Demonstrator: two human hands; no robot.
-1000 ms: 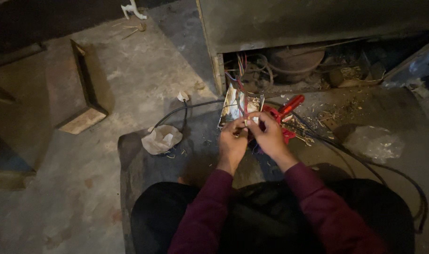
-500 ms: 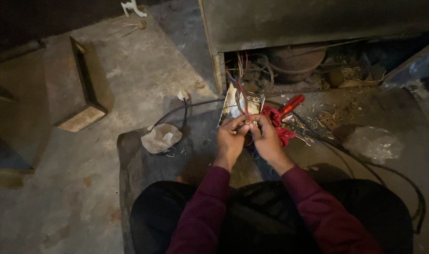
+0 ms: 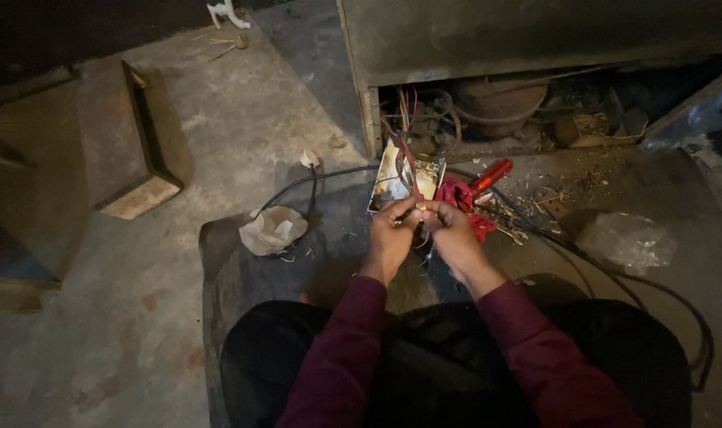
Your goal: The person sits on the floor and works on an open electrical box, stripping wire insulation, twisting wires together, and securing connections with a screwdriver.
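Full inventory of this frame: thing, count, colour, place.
wires: a bundle, red and dark, running from the cabinet opening to the hands
metal box: one, silvery, just beyond the hands
red-handled tool: one, floor right of the hands
crumpled paper: one, pale, floor left
black cable: one, across the floor
plastic bag: one, clear, floor right
wooden block: one, brown, far left
left hand: pinching the wires
right hand: pinching the wires

- Concrete floor (image 3: 242,119), dusty: we record a crumpled paper (image 3: 273,230), black cable (image 3: 313,181), clear plastic bag (image 3: 626,242), wooden box (image 3: 127,143), scattered debris (image 3: 567,190).
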